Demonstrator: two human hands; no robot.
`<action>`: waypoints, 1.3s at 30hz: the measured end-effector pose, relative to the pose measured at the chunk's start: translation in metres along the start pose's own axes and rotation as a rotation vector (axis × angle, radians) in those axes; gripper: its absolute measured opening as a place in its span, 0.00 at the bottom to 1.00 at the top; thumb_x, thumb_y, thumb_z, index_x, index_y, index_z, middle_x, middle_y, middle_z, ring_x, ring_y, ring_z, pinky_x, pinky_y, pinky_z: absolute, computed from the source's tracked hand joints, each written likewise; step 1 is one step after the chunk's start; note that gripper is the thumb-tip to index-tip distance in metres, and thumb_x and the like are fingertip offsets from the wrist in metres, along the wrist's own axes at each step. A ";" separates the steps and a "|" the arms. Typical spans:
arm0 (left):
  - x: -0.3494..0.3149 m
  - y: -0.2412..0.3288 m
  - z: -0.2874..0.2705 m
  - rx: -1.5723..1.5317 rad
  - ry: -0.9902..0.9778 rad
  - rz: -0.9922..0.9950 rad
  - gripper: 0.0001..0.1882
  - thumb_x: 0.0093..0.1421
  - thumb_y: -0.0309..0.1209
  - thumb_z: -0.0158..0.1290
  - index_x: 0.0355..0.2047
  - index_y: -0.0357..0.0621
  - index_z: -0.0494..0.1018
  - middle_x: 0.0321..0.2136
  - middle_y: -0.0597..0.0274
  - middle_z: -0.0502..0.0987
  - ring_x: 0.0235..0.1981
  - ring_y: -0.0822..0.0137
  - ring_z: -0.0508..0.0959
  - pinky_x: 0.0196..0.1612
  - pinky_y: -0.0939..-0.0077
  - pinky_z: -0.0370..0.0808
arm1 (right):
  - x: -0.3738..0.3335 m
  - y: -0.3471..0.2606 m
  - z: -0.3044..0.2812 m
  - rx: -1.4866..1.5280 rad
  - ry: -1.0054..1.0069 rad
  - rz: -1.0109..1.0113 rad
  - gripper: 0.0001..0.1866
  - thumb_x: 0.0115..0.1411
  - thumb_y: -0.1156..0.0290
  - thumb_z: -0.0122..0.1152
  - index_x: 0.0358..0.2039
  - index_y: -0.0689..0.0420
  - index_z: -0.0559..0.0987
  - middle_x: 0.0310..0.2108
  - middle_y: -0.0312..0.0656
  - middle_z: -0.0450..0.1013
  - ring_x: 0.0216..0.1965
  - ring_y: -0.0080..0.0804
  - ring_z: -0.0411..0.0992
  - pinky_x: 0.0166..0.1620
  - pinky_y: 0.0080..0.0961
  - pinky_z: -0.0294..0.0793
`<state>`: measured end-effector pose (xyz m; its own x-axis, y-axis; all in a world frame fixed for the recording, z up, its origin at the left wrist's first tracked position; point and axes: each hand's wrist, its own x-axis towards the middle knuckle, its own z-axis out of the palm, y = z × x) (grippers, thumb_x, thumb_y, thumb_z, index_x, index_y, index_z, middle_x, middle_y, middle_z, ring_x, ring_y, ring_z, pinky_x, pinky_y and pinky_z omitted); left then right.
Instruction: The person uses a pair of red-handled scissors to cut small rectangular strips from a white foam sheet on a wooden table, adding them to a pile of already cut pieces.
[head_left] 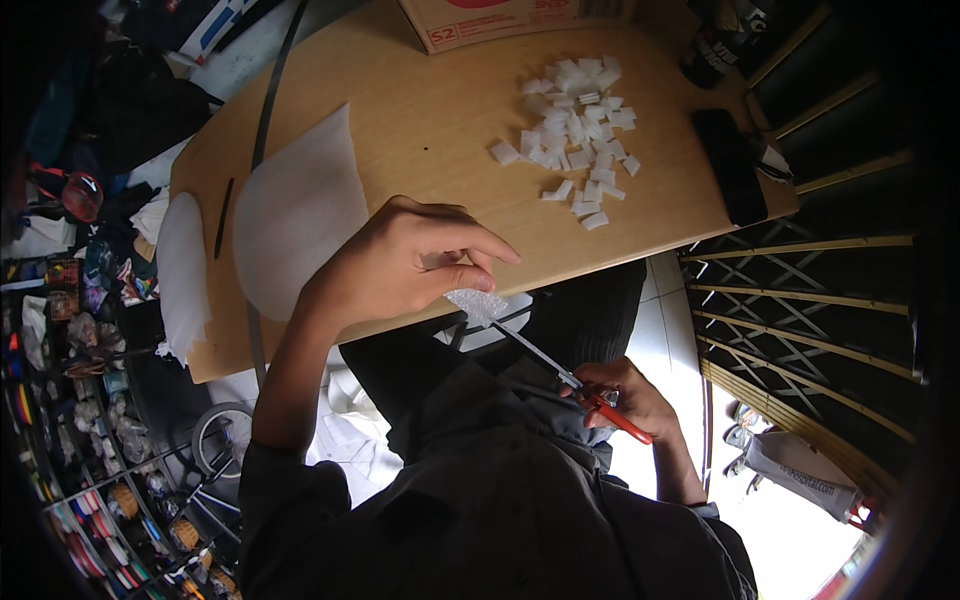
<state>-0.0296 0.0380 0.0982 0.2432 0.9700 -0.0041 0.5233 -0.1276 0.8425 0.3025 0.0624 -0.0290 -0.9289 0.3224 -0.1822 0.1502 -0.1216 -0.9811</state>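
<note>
Between the thumb and fingers of my left hand [420, 255] is a small piece of translucent white foam sheet [476, 305], just over the table's near edge. My right hand [628, 395] grips the red handles of a pair of scissors [540, 358]. The blades point up and left, their tips at the lower end of the foam piece. Whether the blades are apart is hard to make out. Farther off on the table lies a loose heap of small cut white foam pieces [580, 130].
A larger white foam sheet [300, 215] lies on the wooden table [430, 110], left of my left hand, with another white sheet [182, 270] at the left edge. A cardboard box [520, 22] stands at the back. A black phone-like object [728, 165] and a dark jar [715, 50] are at right.
</note>
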 end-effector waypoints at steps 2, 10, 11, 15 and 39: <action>0.003 0.002 0.003 -0.015 -0.038 0.024 0.13 0.53 0.20 0.63 0.41 0.42 0.82 0.30 0.56 0.82 0.29 0.64 0.83 0.33 0.73 0.79 | 0.003 -0.004 0.002 0.020 0.005 0.010 0.34 0.48 0.46 0.77 0.40 0.67 0.82 0.22 0.37 0.73 0.22 0.22 0.71 0.27 0.21 0.69; 0.006 -0.004 0.007 0.035 -0.062 0.081 0.12 0.53 0.21 0.63 0.39 0.41 0.82 0.28 0.54 0.81 0.29 0.59 0.81 0.33 0.68 0.77 | 0.007 -0.009 0.006 0.058 0.029 0.021 0.27 0.49 0.54 0.79 0.38 0.67 0.82 0.18 0.33 0.71 0.18 0.19 0.70 0.24 0.19 0.68; 0.007 -0.004 0.008 0.027 -0.074 0.074 0.12 0.53 0.21 0.63 0.39 0.41 0.82 0.28 0.54 0.81 0.29 0.58 0.81 0.33 0.68 0.76 | 0.006 -0.011 0.005 0.052 0.022 0.042 0.27 0.49 0.54 0.78 0.38 0.66 0.82 0.19 0.36 0.72 0.20 0.22 0.71 0.25 0.21 0.68; 0.011 -0.008 0.013 0.065 -0.079 0.112 0.10 0.55 0.23 0.62 0.39 0.40 0.81 0.28 0.55 0.81 0.30 0.57 0.81 0.36 0.67 0.76 | 0.006 -0.015 0.005 0.003 0.037 0.101 0.26 0.51 0.54 0.76 0.37 0.65 0.81 0.22 0.41 0.76 0.24 0.28 0.75 0.28 0.26 0.70; -0.016 -0.046 0.122 -0.543 0.590 -0.550 0.11 0.69 0.32 0.53 0.37 0.34 0.75 0.26 0.61 0.80 0.18 0.84 0.68 0.19 0.86 0.62 | 0.026 0.004 0.051 -0.022 0.369 0.152 0.25 0.60 0.51 0.68 0.29 0.65 0.75 0.20 0.47 0.70 0.22 0.36 0.71 0.28 0.34 0.68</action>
<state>0.0418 0.0027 -0.0056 -0.4491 0.8319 -0.3258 -0.0430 0.3441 0.9379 0.2617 0.0229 -0.0348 -0.7121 0.6185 -0.3323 0.2876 -0.1749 -0.9417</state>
